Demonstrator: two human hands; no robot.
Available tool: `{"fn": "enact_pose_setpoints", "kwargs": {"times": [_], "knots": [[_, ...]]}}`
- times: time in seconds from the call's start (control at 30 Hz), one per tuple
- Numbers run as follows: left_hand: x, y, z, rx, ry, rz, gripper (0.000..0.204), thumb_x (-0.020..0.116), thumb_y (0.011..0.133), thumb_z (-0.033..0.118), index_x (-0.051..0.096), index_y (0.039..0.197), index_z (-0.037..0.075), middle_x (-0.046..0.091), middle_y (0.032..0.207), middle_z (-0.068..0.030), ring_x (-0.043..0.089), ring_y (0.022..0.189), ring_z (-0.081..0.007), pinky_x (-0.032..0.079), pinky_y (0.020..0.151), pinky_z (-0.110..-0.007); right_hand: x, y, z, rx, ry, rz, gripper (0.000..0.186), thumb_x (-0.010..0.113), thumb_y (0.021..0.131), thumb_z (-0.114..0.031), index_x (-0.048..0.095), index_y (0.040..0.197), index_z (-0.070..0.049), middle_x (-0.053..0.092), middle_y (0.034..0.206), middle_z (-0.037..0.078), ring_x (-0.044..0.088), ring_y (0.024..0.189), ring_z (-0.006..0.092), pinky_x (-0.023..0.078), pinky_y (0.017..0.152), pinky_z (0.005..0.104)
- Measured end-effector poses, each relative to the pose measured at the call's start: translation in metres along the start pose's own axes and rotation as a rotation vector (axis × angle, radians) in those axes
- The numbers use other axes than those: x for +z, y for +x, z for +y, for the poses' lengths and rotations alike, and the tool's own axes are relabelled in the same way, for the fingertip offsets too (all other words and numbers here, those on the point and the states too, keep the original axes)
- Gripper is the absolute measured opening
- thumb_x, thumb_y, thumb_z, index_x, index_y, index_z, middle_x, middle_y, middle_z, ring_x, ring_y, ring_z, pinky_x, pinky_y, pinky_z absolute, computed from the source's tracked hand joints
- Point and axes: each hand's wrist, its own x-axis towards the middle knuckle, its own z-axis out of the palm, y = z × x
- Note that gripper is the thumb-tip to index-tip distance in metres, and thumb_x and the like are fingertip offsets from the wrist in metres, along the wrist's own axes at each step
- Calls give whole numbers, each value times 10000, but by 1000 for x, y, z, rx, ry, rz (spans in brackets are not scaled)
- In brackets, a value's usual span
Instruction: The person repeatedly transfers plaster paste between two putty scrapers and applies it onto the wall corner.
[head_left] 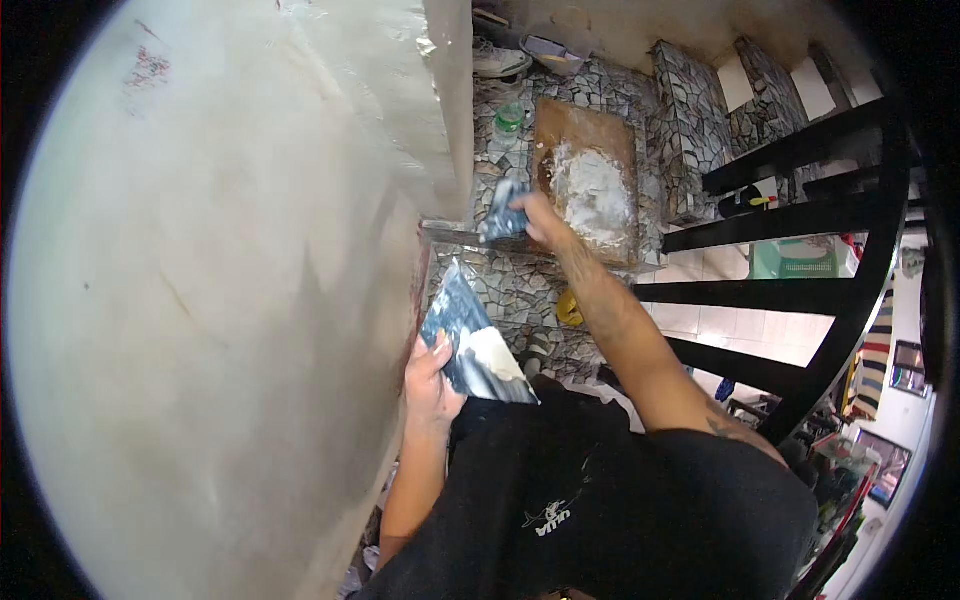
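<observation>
My left hand grips a broad, flat putty blade by its edge, close to the wall. A thick dab of white putty sits on that blade, with thinner smears around it. Farther off, my right hand is closed on a smaller putty knife, also streaked with white and slightly blurred. That knife is over the edge of the stone-patterned step, left of a brown board. A spread heap of white putty covers much of the board.
A pale plastered wall rises on my left, its corner jutting out ahead. Black railing bars stand to the right. Beyond the board lie a green-banded clear container, a shoe and a tub. Stone-patterned steps climb at far right.
</observation>
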Motion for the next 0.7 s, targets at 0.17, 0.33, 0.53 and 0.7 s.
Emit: {"fn": "enact_pose_setpoints", "kwargs": {"times": [0.17,0.33,0.53,0.7], "knots": [[-28,-28,59,46,38,115,337,447,779,25,411,1111,-17,536,1007,-118,538,907,-212,434,808,-338,88,55,-46,71,-100,155,139,534,649,-56,542,762,25,545,673,105,543,586,231,425,499,406],[-42,-53,103,27,-2,62,298,454,781,32,437,1073,-26,547,983,-112,547,894,-214,433,815,-342,168,24,-91,-40,-283,212,45,545,608,-30,528,578,-1,500,559,55,476,479,168,344,439,326],[-30,-70,119,-5,21,70,292,460,777,39,444,1062,-22,546,988,-109,546,899,-218,427,828,-345,199,-9,-163,-185,-426,213,74,516,600,-52,558,608,8,513,575,64,469,495,169,340,432,322],[-26,-89,122,-68,2,9,280,455,791,36,447,1066,-14,543,997,-108,540,914,-211,418,841,-343,232,-37,-221,-241,-335,63,100,472,597,24,558,647,28,534,595,87,500,505,179,400,468,298]]}}
